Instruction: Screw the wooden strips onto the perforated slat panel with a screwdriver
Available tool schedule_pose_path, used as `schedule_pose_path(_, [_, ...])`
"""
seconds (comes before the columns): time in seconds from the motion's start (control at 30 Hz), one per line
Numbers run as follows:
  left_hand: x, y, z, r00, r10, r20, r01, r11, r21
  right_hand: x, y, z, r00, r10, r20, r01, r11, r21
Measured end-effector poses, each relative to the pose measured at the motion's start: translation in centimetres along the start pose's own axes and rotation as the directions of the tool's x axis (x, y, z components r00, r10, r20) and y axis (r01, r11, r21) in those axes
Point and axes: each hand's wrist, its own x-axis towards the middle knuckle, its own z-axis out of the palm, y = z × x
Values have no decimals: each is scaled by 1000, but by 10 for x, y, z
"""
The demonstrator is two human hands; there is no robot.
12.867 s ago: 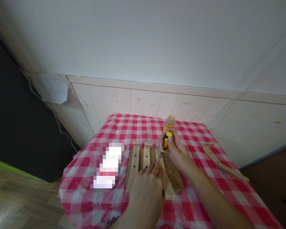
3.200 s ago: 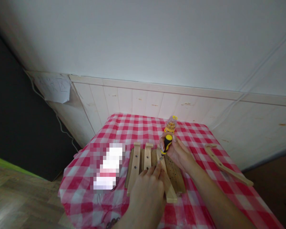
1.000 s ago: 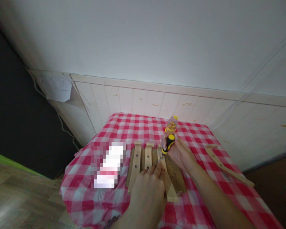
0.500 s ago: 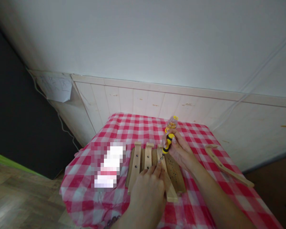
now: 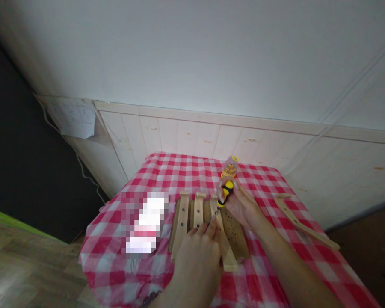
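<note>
My right hand [image 5: 242, 205] is closed around a yellow and black screwdriver [image 5: 226, 191], its tip pointing down at a screw in the third wooden hook [image 5: 228, 253]. That hook lies slanted on a brown wooden board [image 5: 232, 226]. My left hand [image 5: 200, 252] presses down over the hook and the board's middle, holding the hook, with the fingertips just below the screw and the thumb mostly hidden. To the left, two more wooden hooks [image 5: 180, 235] [image 5: 198, 207] lie on the board, each showing dark screw holes or screw heads. Dark specks mark the board's right side.
A red and white checked cloth [image 5: 128, 278] covers the table. Behind my right hand stands a clear container with a yellow lid [image 5: 230, 164]. Another curved wooden hook [image 5: 304, 226] lies at the right. A blurred-out white item [image 5: 147, 226] is at the left. A panelled wall [image 5: 192, 132] rises behind.
The screwdriver handle has turned slightly and shifted a little in my right hand. My left hand stays on the hook. The whole view has moved slightly.
</note>
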Motion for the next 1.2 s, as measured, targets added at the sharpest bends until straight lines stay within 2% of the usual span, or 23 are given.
schedule_pose_path(0.2, [-1, 0, 1, 999, 16, -41, -16, 1000, 19, -2, -1, 1, 1000, -22, 20, 24, 998, -54])
schedule_pose_path(0.57, [1, 0, -1, 1000, 13, 4, -13, 1000, 23, -2, -3, 3, 997, -72, 37, 73, 997, -33])
schedule_pose_path(0.73, [0, 1, -2, 1000, 16, 8, -16, 999, 44, -2, -3, 3, 998, -57, 41, 60, 997, -51])
schedule_pose_path(1.0, [1, 1, -2, 1000, 14, 9, -14, 999, 37, -1, -1, 0, 999, -28, 45, 26, 998, 59])
schedule_pose_path(1.2, [1, 1, -2, 1000, 7, 15, -7, 1000, 25, 0, 0, -1, 998, 3, 68, -5, 999, 37])
